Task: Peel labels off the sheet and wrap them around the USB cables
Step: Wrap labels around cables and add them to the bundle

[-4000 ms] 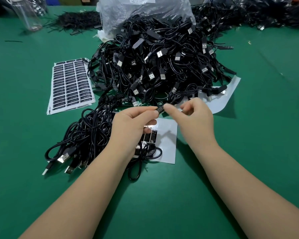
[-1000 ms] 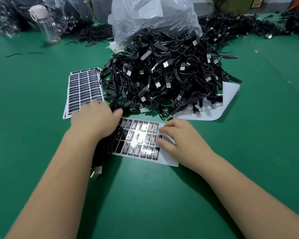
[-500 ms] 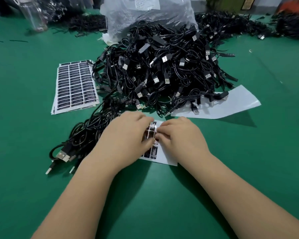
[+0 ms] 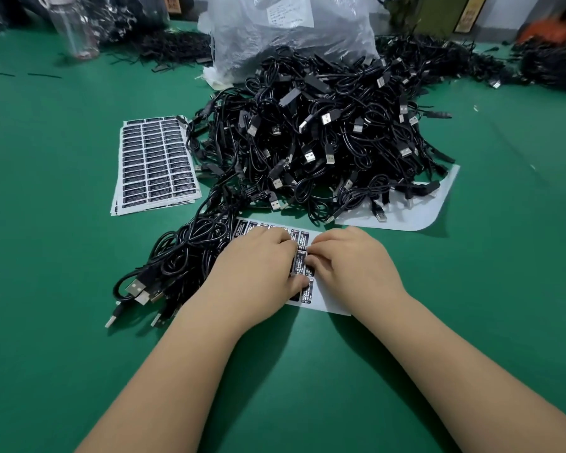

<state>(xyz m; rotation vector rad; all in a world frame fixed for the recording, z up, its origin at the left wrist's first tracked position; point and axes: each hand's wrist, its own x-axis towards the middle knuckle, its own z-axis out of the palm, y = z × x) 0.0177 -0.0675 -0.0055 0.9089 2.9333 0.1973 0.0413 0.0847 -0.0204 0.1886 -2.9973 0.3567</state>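
Here, the sheet [image 4: 327, 304] lies flat before the cables [image 4: 324, 142]. Left hand [image 4: 258, 269] and right hand [image 4: 353, 263] rest on it, fingertips meeting at a label [image 4: 303, 261]; grip cannot be told. Labels judged thin, limp, sticky: best lifted by a corner.

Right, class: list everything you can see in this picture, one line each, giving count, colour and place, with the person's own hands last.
Green table: one, under everything.
Big heap of black USB cables: one, centre back.
Smaller bundle of black USB cables: one, left of the hands.
Partly used white label sheet: one, black labels, under both hands.
Stack of full black-label sheets: one, left of the heap.
Bare white backing sheet: one, right under the heap.
Clear plastic bag: one, behind the heap.
Clear bottle: one, back left.
Left hand: on the sheet.
Right hand: fingertips at a label.
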